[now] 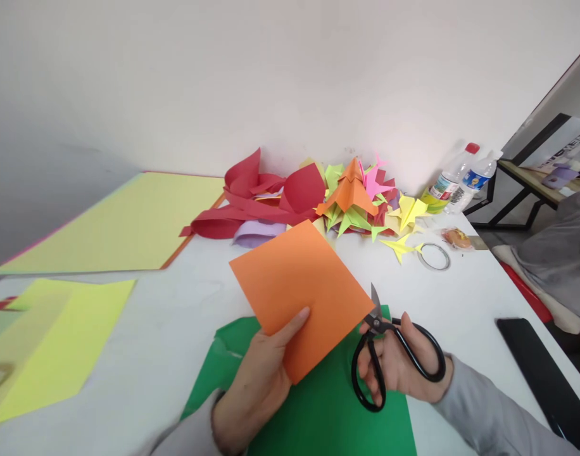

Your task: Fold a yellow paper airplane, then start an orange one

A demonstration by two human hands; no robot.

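Observation:
My left hand (pixel 259 383) grips a square of orange paper (pixel 302 278) near its lower corner, the thumb pressed flat on top. In my right hand (pixel 404 361) is a pair of scissors (pixel 376 324) with black loop handles, the fingers through the loops. The scissors' blades point up and are parted around the right corner of the orange paper. Whether they have cut into it I cannot tell. Below both hands lies a green sheet (pixel 337 418) on the white table (pixel 142 354).
Folded paper shapes (pixel 351 196) and curled red strips (pixel 271 202) are heaped by the wall. Yellow sheets (pixel 123 221) lie left. At right are a tape roll (pixel 434 256), two bottles (pixel 465 177), a wrapped snack (pixel 457 238) and a black flat object (pixel 541 377). Someone's grey-clothed body (pixel 556 253) is beyond.

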